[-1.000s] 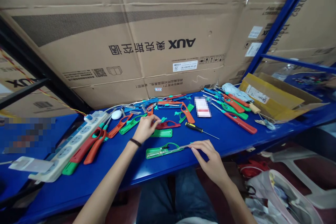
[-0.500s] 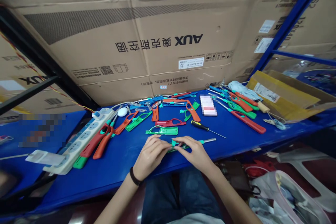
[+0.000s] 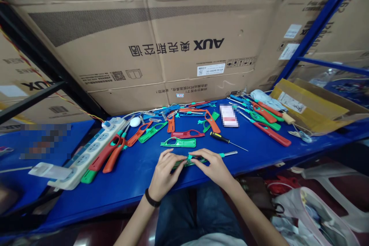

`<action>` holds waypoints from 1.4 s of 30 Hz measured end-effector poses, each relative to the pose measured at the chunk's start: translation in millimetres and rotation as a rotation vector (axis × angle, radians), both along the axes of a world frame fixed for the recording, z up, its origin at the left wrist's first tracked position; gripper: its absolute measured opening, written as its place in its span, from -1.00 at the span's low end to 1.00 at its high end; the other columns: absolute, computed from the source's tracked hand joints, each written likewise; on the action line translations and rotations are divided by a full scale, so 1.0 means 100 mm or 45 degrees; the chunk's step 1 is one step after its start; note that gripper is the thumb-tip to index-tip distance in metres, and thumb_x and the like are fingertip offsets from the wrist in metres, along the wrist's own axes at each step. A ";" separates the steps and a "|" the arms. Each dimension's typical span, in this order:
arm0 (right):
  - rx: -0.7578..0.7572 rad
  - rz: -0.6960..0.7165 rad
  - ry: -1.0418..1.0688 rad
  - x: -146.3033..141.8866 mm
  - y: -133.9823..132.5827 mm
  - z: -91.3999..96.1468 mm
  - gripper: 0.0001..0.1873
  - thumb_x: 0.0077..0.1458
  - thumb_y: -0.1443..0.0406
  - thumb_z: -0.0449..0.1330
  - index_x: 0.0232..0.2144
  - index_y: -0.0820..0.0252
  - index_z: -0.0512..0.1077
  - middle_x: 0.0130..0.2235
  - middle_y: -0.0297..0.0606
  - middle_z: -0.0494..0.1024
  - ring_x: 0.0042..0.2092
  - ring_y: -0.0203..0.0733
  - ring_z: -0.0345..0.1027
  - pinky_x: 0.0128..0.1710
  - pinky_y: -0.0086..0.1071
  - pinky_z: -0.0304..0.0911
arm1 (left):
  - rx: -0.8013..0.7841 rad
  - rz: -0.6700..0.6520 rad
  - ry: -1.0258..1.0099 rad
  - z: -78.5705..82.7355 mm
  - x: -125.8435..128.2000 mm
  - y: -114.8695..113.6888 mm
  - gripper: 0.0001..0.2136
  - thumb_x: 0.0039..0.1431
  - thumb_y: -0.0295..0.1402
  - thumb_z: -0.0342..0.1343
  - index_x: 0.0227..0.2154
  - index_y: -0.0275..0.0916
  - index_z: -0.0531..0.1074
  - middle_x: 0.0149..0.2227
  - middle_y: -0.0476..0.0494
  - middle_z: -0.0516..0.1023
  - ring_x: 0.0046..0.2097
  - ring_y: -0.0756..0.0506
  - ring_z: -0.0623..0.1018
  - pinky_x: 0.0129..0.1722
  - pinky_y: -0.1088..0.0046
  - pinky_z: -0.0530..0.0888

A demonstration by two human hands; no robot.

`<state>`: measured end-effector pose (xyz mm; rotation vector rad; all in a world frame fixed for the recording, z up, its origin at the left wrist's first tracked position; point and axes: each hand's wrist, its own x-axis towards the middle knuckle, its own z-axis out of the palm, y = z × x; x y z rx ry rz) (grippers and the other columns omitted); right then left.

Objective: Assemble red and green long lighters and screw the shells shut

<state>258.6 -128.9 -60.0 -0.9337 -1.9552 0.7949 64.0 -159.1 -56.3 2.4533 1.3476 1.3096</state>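
Both my hands meet at the near edge of the blue table (image 3: 135, 177). My left hand (image 3: 165, 172) and my right hand (image 3: 212, 165) pinch a green lighter casing (image 3: 188, 160) between their fingertips; its metal nozzle (image 3: 230, 154) sticks out to the right. My fingers cover most of the casing. Just behind it lie another green casing half (image 3: 178, 143), a red one (image 3: 188, 134) and a black-handled screwdriver (image 3: 226, 140).
A white power strip (image 3: 86, 153) lies at the left with red and orange lighters (image 3: 111, 155) beside it. More lighters (image 3: 265, 121) lie at the back right near an open yellow box (image 3: 311, 107). Big cardboard cartons (image 3: 173, 46) wall the back. A plastic bag (image 3: 314, 215) sits lower right.
My left hand came back from the parts at the middle of the table and joined my right hand on the green casing, which slid closer to the table's near edge.
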 end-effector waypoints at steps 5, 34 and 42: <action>0.026 0.018 -0.021 -0.02 0.02 -0.06 -0.82 0.15 0.29 0.19 -0.17 0.02 0.49 -0.19 -0.32 0.56 -0.13 -0.20 0.44 -0.09 -0.36 0.33 | -0.036 0.058 -0.047 -0.08 0.04 -0.04 -0.91 0.19 -0.43 0.12 -0.24 -0.16 0.41 -0.33 0.01 0.60 -0.30 -0.02 0.56 0.04 0.18 0.35; 0.104 0.121 -0.280 0.22 0.16 0.00 -0.65 0.05 0.23 0.29 -0.07 0.00 0.43 -0.13 -0.32 0.56 -0.07 -0.17 0.38 -0.05 -0.29 0.24 | -0.043 0.100 -0.057 -0.07 0.24 -0.10 -0.90 0.18 -0.46 0.09 -0.27 -0.14 0.43 -0.37 0.04 0.59 -0.34 -0.02 0.55 0.13 0.10 0.26; 0.106 0.101 -0.256 0.14 0.15 0.06 -0.78 0.09 0.22 0.24 -0.16 0.03 0.47 -0.25 -0.31 0.59 -0.18 -0.17 0.42 -0.14 -0.30 0.29 | -0.101 0.193 -0.286 -0.01 0.29 -0.02 -0.90 0.17 -0.39 0.14 -0.25 -0.14 0.41 -0.35 0.02 0.60 -0.30 -0.05 0.58 0.11 0.09 0.31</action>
